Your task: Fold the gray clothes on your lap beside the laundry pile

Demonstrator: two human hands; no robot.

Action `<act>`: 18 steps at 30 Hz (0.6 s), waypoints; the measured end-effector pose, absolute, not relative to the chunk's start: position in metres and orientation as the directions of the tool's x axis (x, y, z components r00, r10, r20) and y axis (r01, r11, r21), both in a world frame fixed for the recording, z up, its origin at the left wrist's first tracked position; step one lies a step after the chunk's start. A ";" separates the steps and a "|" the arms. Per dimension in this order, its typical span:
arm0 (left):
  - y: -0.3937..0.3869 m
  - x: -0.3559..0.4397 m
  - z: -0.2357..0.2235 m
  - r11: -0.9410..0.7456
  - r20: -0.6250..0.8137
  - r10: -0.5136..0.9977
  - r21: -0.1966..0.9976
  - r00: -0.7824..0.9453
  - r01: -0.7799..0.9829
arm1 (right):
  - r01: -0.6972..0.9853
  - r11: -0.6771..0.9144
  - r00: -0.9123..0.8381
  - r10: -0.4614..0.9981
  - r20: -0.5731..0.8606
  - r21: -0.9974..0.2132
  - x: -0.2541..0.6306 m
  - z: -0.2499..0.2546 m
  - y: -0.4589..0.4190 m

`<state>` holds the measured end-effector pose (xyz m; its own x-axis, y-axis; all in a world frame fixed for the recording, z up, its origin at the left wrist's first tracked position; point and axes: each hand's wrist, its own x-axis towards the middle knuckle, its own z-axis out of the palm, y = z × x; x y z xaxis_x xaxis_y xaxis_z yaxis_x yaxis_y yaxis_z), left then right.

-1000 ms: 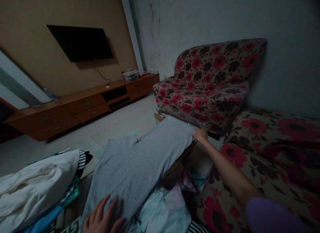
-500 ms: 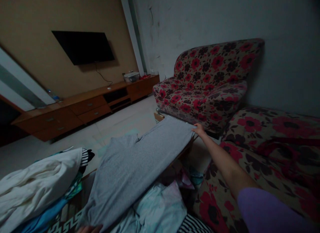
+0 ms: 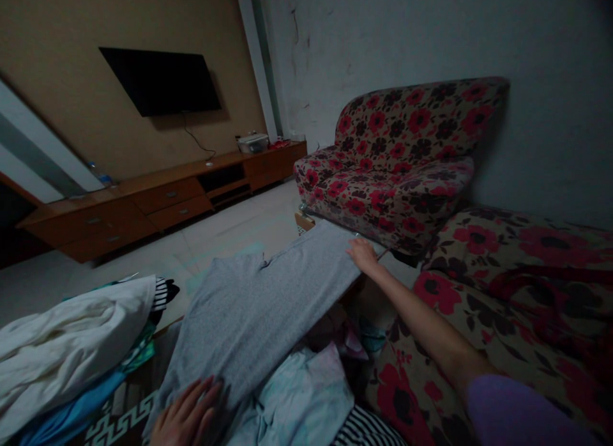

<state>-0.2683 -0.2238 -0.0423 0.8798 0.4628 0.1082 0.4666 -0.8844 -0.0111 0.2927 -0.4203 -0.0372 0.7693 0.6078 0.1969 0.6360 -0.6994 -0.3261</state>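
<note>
A grey knit garment (image 3: 258, 318), probably trousers, lies stretched flat, its far end pointing toward the floral armchair. My right hand (image 3: 364, 254) rests on that far end, fingers flat on the cloth. My left hand (image 3: 184, 414) lies on the near part of the grey cloth with fingers spread. A purple sleeve (image 3: 517, 411) covers my upper right arm. The surface beneath the garment is mostly hidden; only a thin brown edge shows.
A white cloth bundle (image 3: 62, 344) and blue clothes sit to the left. Pale and striped clothes (image 3: 297, 395) lie below the garment. A floral sofa (image 3: 517, 305) and armchair (image 3: 383, 171) stand right. A wooden TV cabinet (image 3: 143, 209) stands beyond the tiled floor.
My left hand has moved up from the bottom edge onto the grey cloth. My right hand has slid back toward me along the garment's far end.
</note>
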 end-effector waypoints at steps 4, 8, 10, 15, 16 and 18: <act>-0.242 -0.193 -0.036 -0.805 0.061 0.586 -0.064 0.808 0.589 | 0.818 -0.486 0.556 0.806 0.205 -0.307 0.254 -0.063 -0.384; -0.238 -0.182 -0.044 -0.721 0.009 0.686 -0.129 0.728 0.681 | 0.805 -0.537 0.587 0.780 0.214 -0.252 0.287 -0.084 -0.419; -0.228 -0.197 -0.049 -0.705 0.010 0.703 -0.120 0.711 0.699 | 0.716 -0.660 0.698 0.683 0.213 -0.229 0.321 -0.085 -0.452; -0.199 -0.231 -0.057 -0.699 0.034 0.713 0.098 0.700 0.708 | 0.595 -0.778 0.803 0.559 0.207 -0.205 0.365 -0.072 -0.493; -0.194 -0.233 -0.057 -0.684 0.028 0.723 0.175 0.691 0.708 | 0.588 -0.783 0.806 0.548 0.222 -0.201 0.361 -0.070 -0.488; -0.185 -0.231 -0.056 -0.628 0.017 0.753 0.316 0.657 0.711 | 0.625 -0.754 0.776 0.574 0.261 -0.202 0.344 -0.069 -0.468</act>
<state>-0.2310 -0.1850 -0.0558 0.6575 0.7533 0.0173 0.7112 -0.6281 0.3157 0.3438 -0.4678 -0.0689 0.7761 0.5741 0.2609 0.6254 -0.7538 -0.2018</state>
